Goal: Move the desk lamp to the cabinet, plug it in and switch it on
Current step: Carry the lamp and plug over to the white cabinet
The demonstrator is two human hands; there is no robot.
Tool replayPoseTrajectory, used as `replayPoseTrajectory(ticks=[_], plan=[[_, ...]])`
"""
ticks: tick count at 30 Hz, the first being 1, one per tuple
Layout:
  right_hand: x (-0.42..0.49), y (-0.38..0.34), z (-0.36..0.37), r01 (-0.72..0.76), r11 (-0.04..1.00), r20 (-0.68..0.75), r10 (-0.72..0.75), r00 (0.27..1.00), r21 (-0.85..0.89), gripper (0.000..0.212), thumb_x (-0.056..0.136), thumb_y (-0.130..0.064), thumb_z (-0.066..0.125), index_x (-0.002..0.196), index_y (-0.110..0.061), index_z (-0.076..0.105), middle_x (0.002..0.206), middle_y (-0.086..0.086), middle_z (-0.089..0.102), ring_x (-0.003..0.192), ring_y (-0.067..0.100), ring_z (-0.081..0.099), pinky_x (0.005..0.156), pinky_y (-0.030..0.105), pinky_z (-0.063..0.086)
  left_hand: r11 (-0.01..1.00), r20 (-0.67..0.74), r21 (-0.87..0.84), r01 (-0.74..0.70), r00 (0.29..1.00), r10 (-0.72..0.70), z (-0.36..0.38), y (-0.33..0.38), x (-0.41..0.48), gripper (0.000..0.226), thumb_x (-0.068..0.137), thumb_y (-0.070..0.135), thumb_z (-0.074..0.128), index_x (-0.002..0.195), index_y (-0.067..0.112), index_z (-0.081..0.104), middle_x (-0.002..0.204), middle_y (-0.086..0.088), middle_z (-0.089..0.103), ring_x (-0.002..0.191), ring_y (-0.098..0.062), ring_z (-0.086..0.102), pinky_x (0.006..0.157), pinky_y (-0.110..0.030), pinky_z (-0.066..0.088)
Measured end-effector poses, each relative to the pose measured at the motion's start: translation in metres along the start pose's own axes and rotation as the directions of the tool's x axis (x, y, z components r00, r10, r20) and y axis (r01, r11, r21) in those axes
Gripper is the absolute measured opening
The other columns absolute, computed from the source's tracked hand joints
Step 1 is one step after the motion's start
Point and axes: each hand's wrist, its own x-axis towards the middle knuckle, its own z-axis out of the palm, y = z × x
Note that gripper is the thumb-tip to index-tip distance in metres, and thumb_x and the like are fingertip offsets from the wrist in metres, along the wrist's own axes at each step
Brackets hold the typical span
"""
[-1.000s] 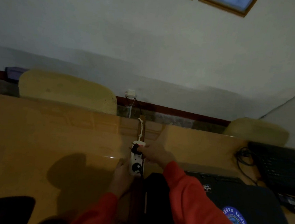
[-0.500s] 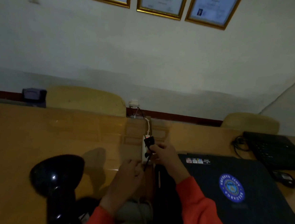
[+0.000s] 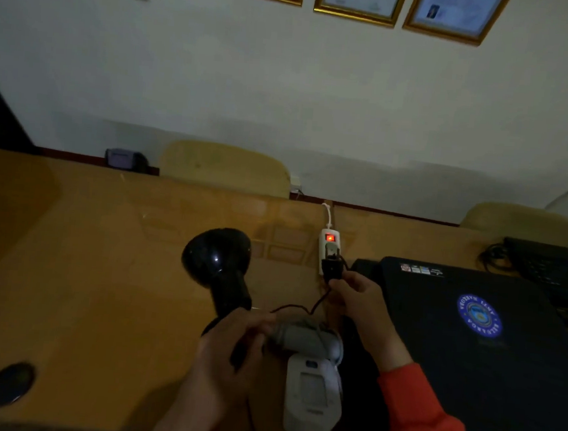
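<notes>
While a dim room leaves much of the scene in shadow, a small dark oval object lies at the near left edge of the glossy orange-brown wooden tabletop. To its right, the glossy black desk lamp with a rounded dome shade stands tilted over the tabletop, its shade turned away from the camera and unlit. A person's left hand is closed around the lamp's lower stem, just below the shade's neck. From there the lamp's thin black cord runs rightward across a grey-and-white plastic device lying on the tabletop. Farther right, the right hand, in a red-orange sleeve, pinches the cord's black plug between thumb and fingers, holding it at the white power strip with a glowing red switch; whether the plug is seated in the socket cannot be told. Just beside that hand lies a closed black laptop bearing a round blue emblem, and a black keyboard sits at the far right. Two tan chair backs rise behind the tabletop, under gold-framed certificates on the white wall.
</notes>
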Motion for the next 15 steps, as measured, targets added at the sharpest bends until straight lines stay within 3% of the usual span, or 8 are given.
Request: replayPoseTrajectory(ticks=[2, 5, 7, 9, 11, 13, 15], plan=[[-0.012, 0.005, 0.005, -0.004, 1.000, -0.008, 0.004, 1.000, 0.011, 0.014, 0.086, -0.003, 0.059, 0.084, -0.014, 0.068, 0.076, 0.004, 0.071, 0.060, 0.009, 0.065, 0.047, 0.017, 0.051, 0.998, -0.138, -0.002, 0.063, 0.988, -0.062, -0.008, -0.008, -0.026, 0.018, 0.090, 0.030, 0.049, 0.094, 0.048, 0.051, 0.089, 0.020, 0.055, 0.082, 0.001, 0.056, 0.068, -0.013, 0.042], [-0.026, 0.013, 0.014, -0.040, 0.996, -0.013, 0.041, 0.999, 0.081, 0.014, 0.087, -0.003, 0.059, 0.081, -0.011, 0.068, 0.074, 0.004, 0.074, 0.059, 0.011, 0.068, 0.047, 0.020, 0.053, 0.947, -0.229, -0.099, 0.305, 0.920, -0.320, -0.011, -0.021, -0.044, 0.014, 0.082, 0.041, 0.053, 0.091, 0.049, 0.046, 0.092, 0.017, 0.046, 0.087, 0.000, 0.048, 0.071, -0.023, 0.038], [-0.033, 0.018, 0.019, -0.033, 0.998, -0.013, 0.034, 0.999, 0.061, 0.013, 0.088, -0.004, 0.058, 0.082, -0.008, 0.069, 0.072, 0.002, 0.074, 0.059, 0.010, 0.068, 0.049, 0.020, 0.054, 0.866, -0.178, -0.177, 0.469, 0.850, -0.496, -0.014, -0.032, -0.042, 0.037, 0.069, 0.051, 0.059, 0.101, 0.053, 0.040, 0.104, 0.016, 0.044, 0.097, -0.001, 0.046, 0.083, -0.033, 0.042], [-0.038, 0.020, 0.025, -0.026, 0.998, -0.008, 0.026, 1.000, 0.053, 0.013, 0.089, -0.005, 0.057, 0.085, -0.007, 0.069, 0.069, 0.000, 0.075, 0.059, 0.010, 0.068, 0.053, 0.020, 0.056, 0.750, -0.018, -0.270, 0.603, 0.776, -0.631, -0.015, -0.042, -0.030, 0.074, 0.059, 0.056, 0.066, 0.125, 0.044, 0.035, 0.119, 0.014, 0.042, 0.110, -0.009, 0.044, 0.095, -0.039, 0.042], [-0.042, 0.019, 0.030, -0.013, 0.998, 0.014, 0.012, 1.000, 0.060, 0.014, 0.091, -0.007, 0.055, 0.089, -0.011, 0.068, 0.071, -0.001, 0.075, 0.063, 0.012, 0.068, 0.057, 0.022, 0.057, 0.747, 0.093, -0.274, 0.606, 0.789, -0.607, -0.011, -0.048, -0.017, 0.092, 0.058, 0.054, 0.068, 0.138, 0.031, 0.028, 0.123, 0.016, 0.044, 0.115, -0.009, 0.044, 0.096, -0.035, 0.040], [-0.045, 0.014, 0.034, 0.002, 0.998, 0.033, -0.005, 0.999, 0.071, 0.014, 0.092, -0.008, 0.053, 0.092, -0.014, 0.066, 0.073, -0.001, 0.074, 0.064, 0.012, 0.068, 0.059, 0.025, 0.057, 0.780, 0.097, -0.282, 0.558, 0.826, -0.556, -0.005, -0.049, -0.006, 0.081, 0.066, 0.048, 0.066, 0.136, 0.023, 0.033, 0.117, 0.019, 0.049, 0.113, -0.010, 0.049, 0.090, -0.028, 0.043], [-0.046, 0.010, 0.038, 0.009, 0.996, 0.032, -0.012, 0.999, 0.085, 0.014, 0.093, -0.007, 0.052, 0.093, -0.014, 0.065, 0.073, -0.001, 0.073, 0.064, 0.013, 0.068, 0.059, 0.027, 0.055, 0.754, 0.060, -0.344, 0.559, 0.815, -0.576, 0.001, -0.051, -0.001, 0.062, 0.077, 0.041, 0.063, 0.130, 0.022, 0.038, 0.109, 0.023, 0.051, 0.108, -0.013, 0.053, 0.080, -0.023, 0.046]])
